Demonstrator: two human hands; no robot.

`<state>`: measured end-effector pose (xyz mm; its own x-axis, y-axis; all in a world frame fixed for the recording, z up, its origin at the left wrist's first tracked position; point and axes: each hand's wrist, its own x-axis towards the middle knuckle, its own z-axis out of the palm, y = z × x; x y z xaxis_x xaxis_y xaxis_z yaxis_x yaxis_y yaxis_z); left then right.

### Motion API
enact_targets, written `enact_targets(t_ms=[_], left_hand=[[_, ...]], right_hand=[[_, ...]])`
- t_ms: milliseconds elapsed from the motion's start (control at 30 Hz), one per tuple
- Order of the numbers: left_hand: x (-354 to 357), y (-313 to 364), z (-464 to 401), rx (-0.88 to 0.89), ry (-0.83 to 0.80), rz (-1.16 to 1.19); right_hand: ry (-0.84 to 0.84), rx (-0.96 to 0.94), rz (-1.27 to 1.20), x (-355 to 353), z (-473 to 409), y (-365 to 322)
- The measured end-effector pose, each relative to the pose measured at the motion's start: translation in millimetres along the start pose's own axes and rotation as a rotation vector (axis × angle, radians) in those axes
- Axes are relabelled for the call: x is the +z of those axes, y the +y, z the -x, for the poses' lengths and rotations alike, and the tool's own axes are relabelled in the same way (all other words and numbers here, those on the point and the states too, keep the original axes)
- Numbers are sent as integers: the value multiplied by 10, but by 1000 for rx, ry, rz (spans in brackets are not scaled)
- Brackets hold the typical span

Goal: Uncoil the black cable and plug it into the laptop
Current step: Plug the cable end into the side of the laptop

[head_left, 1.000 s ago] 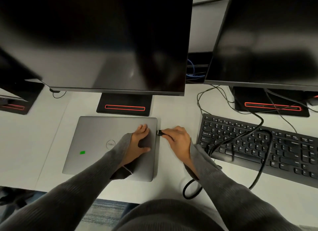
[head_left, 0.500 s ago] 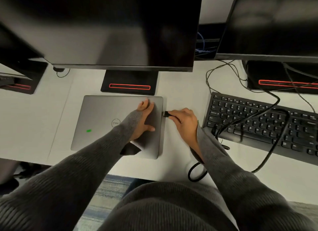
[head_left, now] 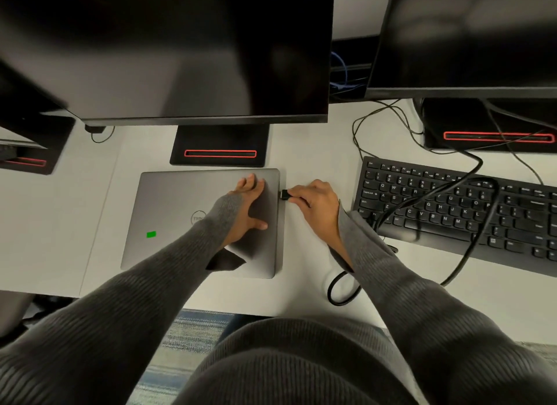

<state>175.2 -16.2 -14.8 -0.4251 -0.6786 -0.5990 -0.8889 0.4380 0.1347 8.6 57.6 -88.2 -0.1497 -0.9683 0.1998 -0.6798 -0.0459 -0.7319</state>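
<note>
Worktop [head_left: 316,139]: white, flat, with a seam down its left part. On it: closed grey laptop [head_left: 180,205], lid up, green sticker [head_left: 151,234] on the lid; black monitor base [head_left: 220,147] with red-outlined slot just behind the laptop; a second such base [head_left: 494,133] far right, a third [head_left: 30,154] at the left edge; black keyboard [head_left: 452,214] right of the laptop, apart from it; black cable [head_left: 340,293] looped near the front edge and running over the keyboard; thin wires [head_left: 361,127] behind the keyboard.
</note>
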Motion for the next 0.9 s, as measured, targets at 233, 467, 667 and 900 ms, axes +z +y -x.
enact_targets(t_ms=[233,467,667,900], left_hand=[[-30,2,-10,10,-10,-68],[-46,17,-23,5,-41,-58],[-25,-27,-27,14,-27,-50],[1,-30,-46,15,-24,-42]], right_hand=[[-63,53,-7,41,-96,15],[63,239,-155,129,-56,-102],[-97,168,-75,66,-41,-100],[-63,216,-94,125,-161,-113]])
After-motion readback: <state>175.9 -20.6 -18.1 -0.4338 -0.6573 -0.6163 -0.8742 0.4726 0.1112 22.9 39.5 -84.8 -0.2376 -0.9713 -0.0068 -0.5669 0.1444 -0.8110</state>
